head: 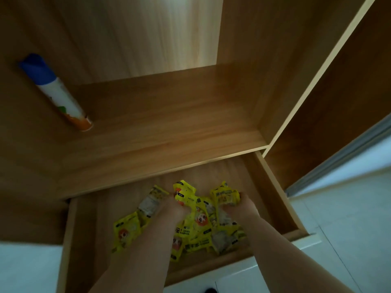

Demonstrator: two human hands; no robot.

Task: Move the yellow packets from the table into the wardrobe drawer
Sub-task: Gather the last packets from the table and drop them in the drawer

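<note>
Bare forearms reach down into the open drawer of smooth, wood-grain board. The left hand sinks its curled fingers into a heap of yellow packets, its grip closed on several. The right hand has its grip clamped on another crinkled bunch beside it. The packets are flat, glossy foil pouches with clear windows and small orange pictures, lying loose on the drawer bottom. Above it, on the wardrobe shelf, stands a slim cylindrical spray can with a blue cap. Pale tiled floor lies to the right.
</note>
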